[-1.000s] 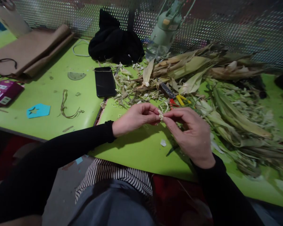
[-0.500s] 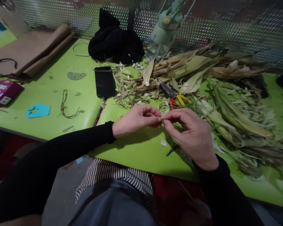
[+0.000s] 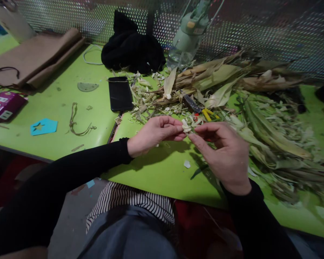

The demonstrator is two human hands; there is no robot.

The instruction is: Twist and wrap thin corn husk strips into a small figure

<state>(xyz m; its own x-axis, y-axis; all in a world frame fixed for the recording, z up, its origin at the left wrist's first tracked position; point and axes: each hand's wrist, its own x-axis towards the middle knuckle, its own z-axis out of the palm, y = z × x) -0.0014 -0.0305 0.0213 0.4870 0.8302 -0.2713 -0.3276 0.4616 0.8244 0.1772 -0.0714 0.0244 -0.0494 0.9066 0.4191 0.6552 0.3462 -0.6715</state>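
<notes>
My left hand (image 3: pixel 153 133) and my right hand (image 3: pixel 224 153) meet above the green table (image 3: pixel 156 172), both in black sleeves. Together their fingertips pinch a small pale strip of corn husk (image 3: pixel 186 126). The left thumb and fingers are curled round one end. My right hand grips the other end, slightly blurred by motion. A pile of corn husks (image 3: pixel 232 82) and trimmings lies just beyond the hands.
A black phone (image 3: pixel 120 92) lies left of the scraps, with yellow and red handled tools (image 3: pixel 205 114) among them. Further back are black cloth (image 3: pixel 132 50), a pale green bottle (image 3: pixel 187 37), brown rolled paper (image 3: pixel 35 59), a blue star card (image 3: pixel 44 126) and a small white scrap (image 3: pixel 187 164).
Both hands have lifted slightly away from me, and the husk piece shows more between the fingertips than half a second ago.
</notes>
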